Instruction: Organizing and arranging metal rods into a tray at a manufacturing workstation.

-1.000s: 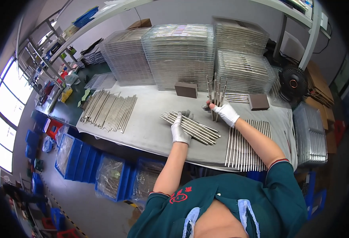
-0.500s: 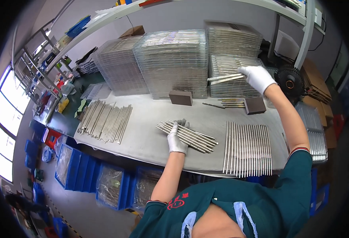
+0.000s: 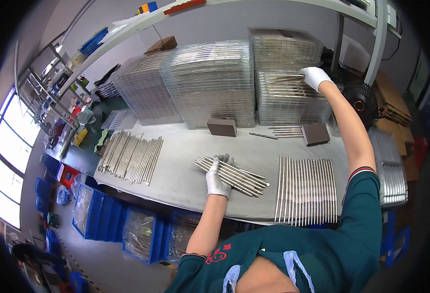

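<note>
The window [image 3: 9, 152] at nine o'clock is blown out to white; metal rods [image 3: 307, 190] toward four o'clock glint. Fisheye distortion bows the shelf beam [image 3: 146, 22] at eleven, and black vignetting rings the view.

silvery rods [image 3: 239, 179], grey tabletop [image 3: 183, 156], brown blocks [image 3: 222, 128]

- Left hand [image 3: 218, 183]: over the table [image 3: 178, 151], around the rod bundle [image 3: 239, 178].
- Right of the left hand: rod row [image 3: 306, 190], on the table.
- Left of the left hand: rod pile [image 3: 131, 158], on the table.
- Behind the left hand: block [image 3: 222, 127]; behind the block, tall tray stack [image 3: 207, 90].
- Right hand [image 3: 316, 79]: at the top of the low tray stack [image 3: 293, 108].
- In front of the right hand: second block [image 3: 315, 134]; short rods [image 3: 287, 132] just left of it.
- Right of the right hand: fan [image 3: 360, 102].
- Left of the left hand, below table level: bins [image 3: 108, 215].
</note>
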A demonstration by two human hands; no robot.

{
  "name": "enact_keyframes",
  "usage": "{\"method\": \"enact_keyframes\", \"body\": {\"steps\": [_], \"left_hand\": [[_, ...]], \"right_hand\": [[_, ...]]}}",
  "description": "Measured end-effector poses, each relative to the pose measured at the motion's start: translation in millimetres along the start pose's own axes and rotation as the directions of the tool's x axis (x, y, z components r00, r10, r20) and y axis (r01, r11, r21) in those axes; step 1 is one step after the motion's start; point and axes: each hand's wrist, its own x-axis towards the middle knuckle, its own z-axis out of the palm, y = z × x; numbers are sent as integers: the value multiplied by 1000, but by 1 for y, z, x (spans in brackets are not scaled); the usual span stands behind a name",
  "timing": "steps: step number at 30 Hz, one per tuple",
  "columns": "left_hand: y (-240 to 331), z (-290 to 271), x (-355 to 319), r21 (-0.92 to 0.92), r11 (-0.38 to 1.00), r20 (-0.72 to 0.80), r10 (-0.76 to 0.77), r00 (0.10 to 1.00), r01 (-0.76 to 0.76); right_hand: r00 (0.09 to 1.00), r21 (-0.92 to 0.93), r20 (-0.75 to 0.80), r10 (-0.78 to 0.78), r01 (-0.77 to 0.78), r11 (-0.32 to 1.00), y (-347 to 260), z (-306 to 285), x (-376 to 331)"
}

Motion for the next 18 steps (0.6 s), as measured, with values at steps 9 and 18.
{"method": "enact_keyframes", "body": {"steps": [9,18], "left_hand": [[3,11,-9,1,999,-15,-45,999,45],[4,7,-8,18,999,-15,-28,999,29]], "right_hand": [[1000,-52,-2,3,-3,999,8,16,18],[999,-20,-34,43,-43,999,0,20,31]]}}
